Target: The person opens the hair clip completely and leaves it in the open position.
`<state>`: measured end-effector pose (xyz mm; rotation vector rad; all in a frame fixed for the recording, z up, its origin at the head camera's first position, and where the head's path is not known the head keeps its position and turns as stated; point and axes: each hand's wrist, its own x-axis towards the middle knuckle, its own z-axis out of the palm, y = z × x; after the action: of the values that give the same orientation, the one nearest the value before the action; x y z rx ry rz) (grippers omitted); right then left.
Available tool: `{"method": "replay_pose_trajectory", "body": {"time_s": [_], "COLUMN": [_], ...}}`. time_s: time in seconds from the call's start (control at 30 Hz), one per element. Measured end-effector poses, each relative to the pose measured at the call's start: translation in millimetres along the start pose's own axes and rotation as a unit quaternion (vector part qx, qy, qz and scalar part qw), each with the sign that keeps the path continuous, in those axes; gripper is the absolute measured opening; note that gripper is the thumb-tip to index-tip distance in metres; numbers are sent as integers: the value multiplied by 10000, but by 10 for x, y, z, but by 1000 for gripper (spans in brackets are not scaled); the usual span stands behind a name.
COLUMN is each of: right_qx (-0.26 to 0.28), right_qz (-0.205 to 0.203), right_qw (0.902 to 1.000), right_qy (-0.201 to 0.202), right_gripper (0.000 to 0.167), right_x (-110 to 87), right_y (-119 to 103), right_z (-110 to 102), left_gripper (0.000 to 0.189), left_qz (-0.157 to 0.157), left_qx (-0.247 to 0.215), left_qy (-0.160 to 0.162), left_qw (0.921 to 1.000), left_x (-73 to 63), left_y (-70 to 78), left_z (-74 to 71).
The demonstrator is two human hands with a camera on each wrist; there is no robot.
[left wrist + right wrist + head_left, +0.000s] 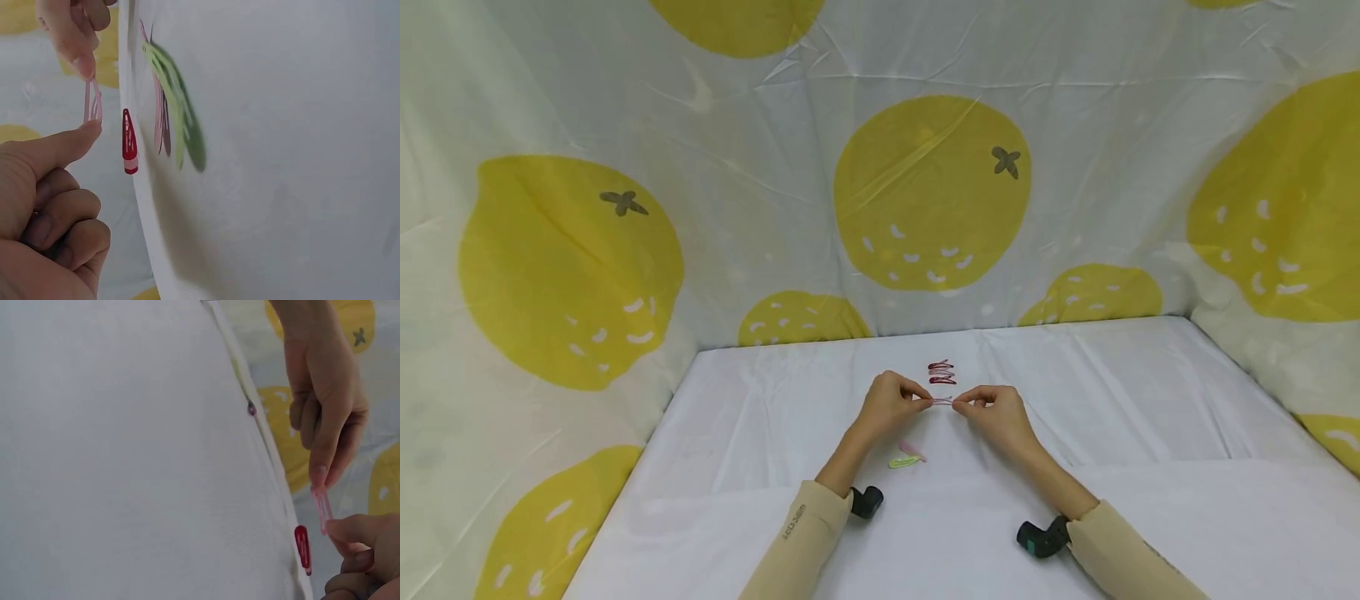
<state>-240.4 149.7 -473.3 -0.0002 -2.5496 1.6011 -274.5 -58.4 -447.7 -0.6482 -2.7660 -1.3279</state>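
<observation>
A pink snap hair clip (942,402) is stretched between both hands over the white table. My left hand (886,407) pinches one end between thumb and finger, and my right hand (1000,418) pinches the other. In the left wrist view the clip's thin strips (92,106) stand slightly apart. Just beyond the hands, several red and pink snap clips (942,380) lie in a short column. A red clip (129,144) with a pink band shows near the fingers. Closer to me, a green clip (903,462) and a pink clip (913,451) lie together.
White cloth covers the table (1120,400). A white curtain (1090,158) printed with large yellow fruit hangs behind it and along the sides. Black wrist cameras (1043,539) stick out by both beige sleeves (801,537).
</observation>
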Motion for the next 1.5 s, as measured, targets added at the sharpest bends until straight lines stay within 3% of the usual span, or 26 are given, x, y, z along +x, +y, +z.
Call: {"method": "replay_pose_trajectory", "body": {"time_s": [0.33, 0.7, 0.93, 1.17, 1.33, 1.5], "right_qx": [-390, -519, -499, -320, -226, 102], "right_qz": [-266, -620, -548, -320, -134, -32], "right_qw": [9989, 9962, 9966, 9989, 9994, 9958], "right_qy": [70, 313, 348, 96, -230, -905], "right_gripper": [5, 4, 4, 15, 20, 23], "right_x": [285, 329, 339, 284, 121, -96], "right_y": [92, 136, 156, 139, 60, -13], "right_z": [65, 73, 69, -29, -143, -103], "left_gripper": [5, 7, 7, 7, 10, 14], "left_qz": [-533, -640, -800, -846, -660, -662], "left_qx": [428, 395, 421, 121, -211, -379], "left_qy": [-182, -193, -198, -118, -604, -1209], "left_qw": [9975, 9970, 9957, 9963, 9958, 9897], "left_x": [318, 401, 427, 276, 58, -178], "left_y": [-83, -100, -132, -128, -113, -94], "left_z": [9, 31, 37, -144, -308, -408]}}
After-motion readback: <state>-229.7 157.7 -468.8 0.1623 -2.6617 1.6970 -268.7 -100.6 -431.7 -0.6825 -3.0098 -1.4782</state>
